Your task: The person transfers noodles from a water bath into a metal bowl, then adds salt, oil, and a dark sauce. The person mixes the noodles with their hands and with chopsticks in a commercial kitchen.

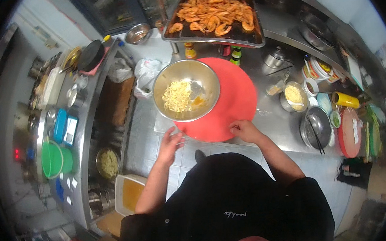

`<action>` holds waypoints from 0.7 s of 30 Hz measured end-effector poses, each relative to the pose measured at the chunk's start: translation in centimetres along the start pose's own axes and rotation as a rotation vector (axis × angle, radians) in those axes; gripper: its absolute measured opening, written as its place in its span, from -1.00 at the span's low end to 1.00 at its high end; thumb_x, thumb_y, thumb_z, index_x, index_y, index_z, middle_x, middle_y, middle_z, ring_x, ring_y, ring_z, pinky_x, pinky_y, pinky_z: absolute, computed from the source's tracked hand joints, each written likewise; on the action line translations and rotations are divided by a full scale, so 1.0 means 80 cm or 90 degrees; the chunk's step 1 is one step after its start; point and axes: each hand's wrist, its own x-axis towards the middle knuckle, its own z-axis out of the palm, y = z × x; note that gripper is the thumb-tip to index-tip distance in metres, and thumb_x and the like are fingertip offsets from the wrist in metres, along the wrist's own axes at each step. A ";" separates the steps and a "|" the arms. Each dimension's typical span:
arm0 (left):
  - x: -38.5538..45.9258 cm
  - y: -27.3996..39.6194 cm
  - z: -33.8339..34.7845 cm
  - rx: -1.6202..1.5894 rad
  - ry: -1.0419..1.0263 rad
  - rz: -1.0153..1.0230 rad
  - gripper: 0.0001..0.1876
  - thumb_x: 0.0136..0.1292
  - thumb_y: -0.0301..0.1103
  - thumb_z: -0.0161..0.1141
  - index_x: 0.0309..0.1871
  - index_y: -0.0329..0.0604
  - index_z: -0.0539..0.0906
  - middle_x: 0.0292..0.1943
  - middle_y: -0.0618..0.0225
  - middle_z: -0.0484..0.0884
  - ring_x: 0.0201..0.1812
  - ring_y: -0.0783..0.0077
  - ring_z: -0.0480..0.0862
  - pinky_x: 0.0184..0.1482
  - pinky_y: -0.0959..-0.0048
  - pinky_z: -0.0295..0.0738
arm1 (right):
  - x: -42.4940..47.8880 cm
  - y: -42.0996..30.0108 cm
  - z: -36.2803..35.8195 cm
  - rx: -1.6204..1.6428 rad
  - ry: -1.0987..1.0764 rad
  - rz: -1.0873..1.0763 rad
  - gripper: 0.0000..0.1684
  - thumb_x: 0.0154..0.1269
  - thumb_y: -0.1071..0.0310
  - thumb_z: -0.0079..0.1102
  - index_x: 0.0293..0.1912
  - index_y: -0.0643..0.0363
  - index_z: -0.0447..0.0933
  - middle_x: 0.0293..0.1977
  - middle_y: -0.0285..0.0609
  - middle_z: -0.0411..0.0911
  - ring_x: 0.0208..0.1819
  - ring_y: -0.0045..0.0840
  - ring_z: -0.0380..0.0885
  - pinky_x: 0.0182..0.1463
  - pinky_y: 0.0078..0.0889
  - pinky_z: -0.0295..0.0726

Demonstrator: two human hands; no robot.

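A large stainless steel mixing bowl [207,85] rests partly over the left side of a round red cutting board [236,93]. Pale yellow noodles [177,96] are heaped in the bowl's left half, with a brownish-orange smear on the metal beside them. My left hand [171,144] hovers just below the bowl and left of the board's near edge, fingers apart and holding nothing. Over the near right edge of the board is my right hand [246,130]. Its fingers curl inward, and I cannot tell whether they touch the board or pinch anything small.
A tray of cooked shrimp [213,12] sits above the counter's back. To the right stand a bowl of shredded food [293,94], a dark bowl [316,127] with chopsticks and a yellow cylinder [346,100]. On the left counter are a green bucket [56,160] and a blue scale [65,126].
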 end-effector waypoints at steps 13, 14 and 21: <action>0.090 0.057 0.005 -0.118 -0.139 -0.213 -0.33 0.31 0.16 -0.01 0.27 -0.23 0.36 -0.06 0.04 0.67 -0.09 0.13 0.71 -0.05 0.21 0.62 | 0.017 0.010 -0.034 -0.111 0.030 0.054 -0.86 0.26 0.41 0.12 -0.28 0.29 0.57 -0.47 -0.20 0.59 -0.41 -0.56 0.54 -0.29 -0.45 0.50; 0.097 0.052 -0.008 -0.122 -0.170 -0.218 -0.38 0.32 0.06 0.00 0.26 -0.26 0.36 -0.06 0.03 0.67 -0.08 0.11 0.71 -0.05 0.20 0.63 | 0.026 0.011 -0.041 -0.117 0.042 0.039 -0.87 0.26 0.42 0.11 -0.29 0.28 0.56 -0.48 -0.22 0.58 -0.42 -0.57 0.53 -0.30 -0.46 0.49; 0.075 0.034 0.034 -0.227 -0.071 -0.151 -0.48 0.27 -0.37 -0.07 0.27 -0.46 0.25 0.06 -0.11 0.57 0.00 -0.03 0.67 0.06 0.17 0.63 | 0.125 0.069 -0.104 0.035 0.161 0.071 -0.90 0.25 0.44 0.10 -0.28 0.23 0.56 -0.52 -0.33 0.53 -0.47 -0.69 0.49 -0.37 -0.52 0.48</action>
